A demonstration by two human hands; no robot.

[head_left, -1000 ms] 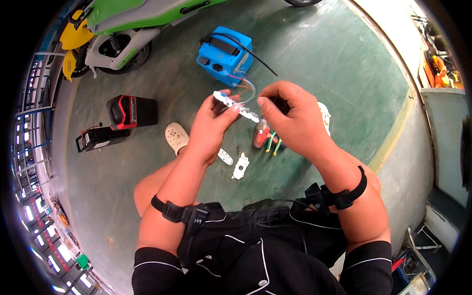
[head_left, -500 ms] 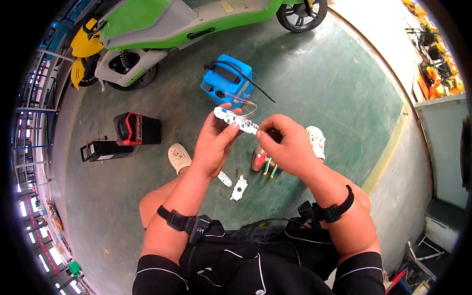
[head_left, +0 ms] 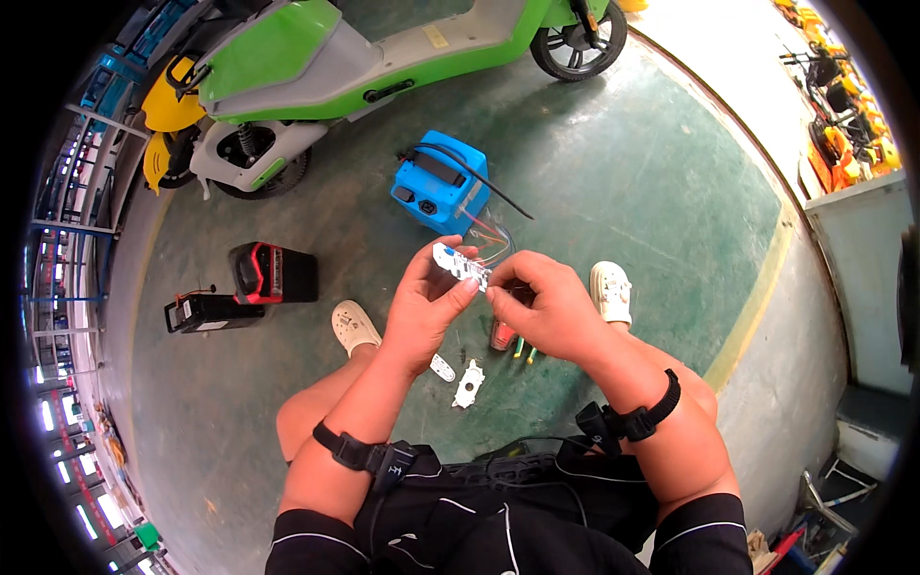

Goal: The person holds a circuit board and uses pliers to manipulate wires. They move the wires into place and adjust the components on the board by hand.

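Observation:
A white strip circuit board with small components (head_left: 454, 264) is held in my left hand (head_left: 428, 311), its thumb pressing the near edge. My right hand (head_left: 532, 302) is closed with its fingertips at the board's right end, where thin coloured wires (head_left: 491, 233) run to a blue battery case (head_left: 436, 187) with a black handle and cable on the floor. Partly hidden under my right hand lie a red tool (head_left: 502, 335) and green-yellow pliers (head_left: 525, 353). Two white plastic pieces (head_left: 468, 383) (head_left: 443, 367) lie on the floor below my hands.
A green-and-grey scooter (head_left: 383, 67) stands across the top. Black-and-red (head_left: 273, 273) and black (head_left: 211, 311) battery packs sit at left, near a metal rack (head_left: 81, 220). A grey cabinet (head_left: 853, 249) stands right. My feet in cream clogs (head_left: 353, 331) are either side of my hands.
The view has shifted, showing more of the scooter. The board has turned to appear shorter and more end-on, and my right hand's fingertips have closed in on its right end.

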